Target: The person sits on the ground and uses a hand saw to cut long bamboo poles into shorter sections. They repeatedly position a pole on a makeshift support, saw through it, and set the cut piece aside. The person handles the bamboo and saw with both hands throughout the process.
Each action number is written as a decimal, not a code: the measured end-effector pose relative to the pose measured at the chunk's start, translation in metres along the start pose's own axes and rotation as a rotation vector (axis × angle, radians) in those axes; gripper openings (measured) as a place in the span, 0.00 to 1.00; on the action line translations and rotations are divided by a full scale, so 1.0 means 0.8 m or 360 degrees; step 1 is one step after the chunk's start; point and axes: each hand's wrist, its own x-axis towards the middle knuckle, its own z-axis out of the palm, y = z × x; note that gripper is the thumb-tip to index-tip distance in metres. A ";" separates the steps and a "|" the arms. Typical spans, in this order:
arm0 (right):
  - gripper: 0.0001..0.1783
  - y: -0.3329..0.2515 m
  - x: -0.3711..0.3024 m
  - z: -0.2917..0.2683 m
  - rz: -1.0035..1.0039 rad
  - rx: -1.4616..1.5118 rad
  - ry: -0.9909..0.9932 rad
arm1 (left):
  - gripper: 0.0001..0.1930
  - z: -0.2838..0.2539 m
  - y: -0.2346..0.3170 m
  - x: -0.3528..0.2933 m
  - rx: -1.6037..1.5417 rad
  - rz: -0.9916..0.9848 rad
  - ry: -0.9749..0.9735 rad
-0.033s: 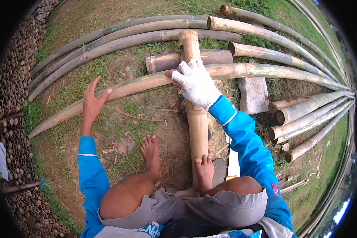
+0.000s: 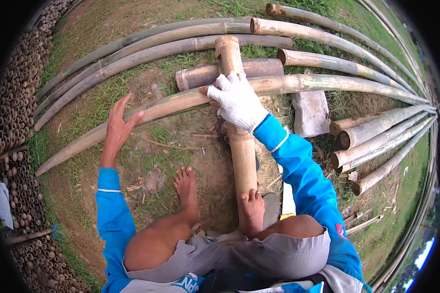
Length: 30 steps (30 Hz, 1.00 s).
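A long bamboo pole (image 2: pixel 176 103) runs crosswise in front of me, its thin end at the left and the rest stretching to the far right. On its left part lies my left hand (image 2: pixel 117 126), bare, fingers spread and thumb apart. My right hand (image 2: pixel 242 101), in a white knitted glove with bare fingertips showing, grips the pole where it crosses a thick, short bamboo post (image 2: pixel 242 156). The undersides of the right fingers are hidden. My right foot (image 2: pixel 253 207) rests on the post's near end, and a dark bamboo log (image 2: pixel 198 77) lies under its far end.
Several bamboo poles (image 2: pixel 132 54) lie beyond, with more (image 2: pixel 362 155) at the right. A pale stone block (image 2: pixel 310 115) sits right of the post. Stacked bamboo (image 2: pixel 17 93) shows its cut ends along the left. My left foot (image 2: pixel 186 188) stands on dirt and grass.
The view has shifted slightly, so the poles at the right appear a little further left. The left hand is a touch further over the pole; the right hand keeps its grip.
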 end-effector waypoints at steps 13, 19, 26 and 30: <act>0.22 0.048 -0.022 0.004 0.0023 0.0066 0.0097 | 0.43 0.091 0.159 0.056 0.0344 0.0642 -0.0460; 0.17 0.024 -0.009 0.004 0.0137 -0.0059 0.0007 | 0.43 0.081 0.104 0.037 0.0292 0.0870 -0.0196; 0.24 0.020 -0.010 0.001 0.0195 -0.0382 -0.0267 | 0.32 0.031 0.009 -0.031 0.0259 0.0760 0.0449; 0.27 0.002 -0.002 0.002 0.0087 -0.0507 -0.0315 | 0.27 0.030 -0.026 -0.065 0.0422 0.0755 0.0524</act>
